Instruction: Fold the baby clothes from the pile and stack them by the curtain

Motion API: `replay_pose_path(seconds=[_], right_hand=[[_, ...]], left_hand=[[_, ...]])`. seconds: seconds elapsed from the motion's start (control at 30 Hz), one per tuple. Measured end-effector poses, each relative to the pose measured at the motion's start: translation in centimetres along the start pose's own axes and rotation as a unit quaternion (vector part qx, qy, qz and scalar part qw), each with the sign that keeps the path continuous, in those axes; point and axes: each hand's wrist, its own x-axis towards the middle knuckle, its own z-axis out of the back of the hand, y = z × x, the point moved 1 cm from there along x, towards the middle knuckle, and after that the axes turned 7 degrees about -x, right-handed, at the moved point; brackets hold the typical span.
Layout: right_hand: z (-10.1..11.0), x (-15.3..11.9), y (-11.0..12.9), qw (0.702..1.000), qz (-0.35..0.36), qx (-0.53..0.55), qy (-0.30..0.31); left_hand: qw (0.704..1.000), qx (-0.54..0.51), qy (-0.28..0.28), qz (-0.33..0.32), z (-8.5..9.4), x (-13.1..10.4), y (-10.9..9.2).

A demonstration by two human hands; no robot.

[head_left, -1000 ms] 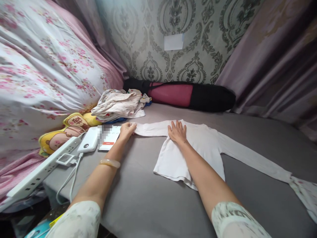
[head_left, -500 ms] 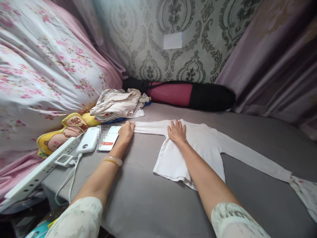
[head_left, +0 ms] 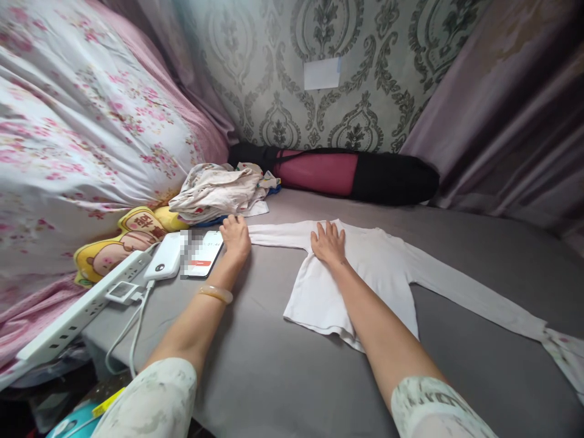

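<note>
A white long-sleeved shirt (head_left: 365, 280) lies spread on the grey bed sheet, its two sleeves stretched out to the sides. At the end of the left sleeve, my left hand (head_left: 235, 237) has its fingers bent down over the cuff, which is hidden beneath them. My right hand (head_left: 328, 243) rests flat on the shirt near the left shoulder, fingers spread. Just left of my left hand lies a phone (head_left: 207, 255) with a lit screen.
Crumpled clothes (head_left: 223, 191) are piled behind my left hand. A long black and maroon bag (head_left: 319, 173) lies along the wall. To the left are a white power bank (head_left: 164, 258), a power strip (head_left: 82, 313) and a yellow cushion (head_left: 137, 228). Another patterned cloth (head_left: 566, 353) touches the right cuff.
My left hand has shifted slightly, its knuckles now raised higher at the cuff. My right hand stays flat on the shirt. The whole view has moved a little.
</note>
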Motion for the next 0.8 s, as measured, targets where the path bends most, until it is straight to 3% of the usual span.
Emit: replay_pose_path(seconds=[0.1, 0.2, 0.3, 0.37, 0.53, 0.7, 0.8], right_hand=[[0.1, 0.0, 0.0, 1.0, -0.001, 0.001, 0.004], [0.2, -0.1, 0.0, 1.0, -0.001, 0.007, 0.004], [0.3, -0.1, 0.0, 1.0, 0.002, 0.003, 0.003], [0.3, -0.1, 0.0, 1.0, 0.002, -0.004, 0.007], [0.1, -0.1, 0.0, 1.0, 0.001, 0.0, -0.006], [-0.1, 0.0, 0.0, 1.0, 0.003, 0.009, -0.009], [0.0, 0.0, 0.0, 1.0, 0.003, 0.006, -0.006]], left_hand=[[0.99, -0.029, 0.035, -0.133, -0.2, -0.4, -3.4], [0.954, -0.097, 0.087, -0.271, -1.5, -1.6, -7.8], [0.947, -0.122, 0.143, -0.259, -3.1, -3.2, -11.0], [0.947, -0.12, 0.178, -0.238, -3.9, -4.0, -11.8], [0.957, -0.106, 0.205, -0.173, -3.8, -4.4, -9.7], [0.979, -0.071, 0.184, -0.059, -3.4, -3.6, -5.6], [0.983, -0.058, 0.167, -0.047, -3.2, -3.3, -3.9]])
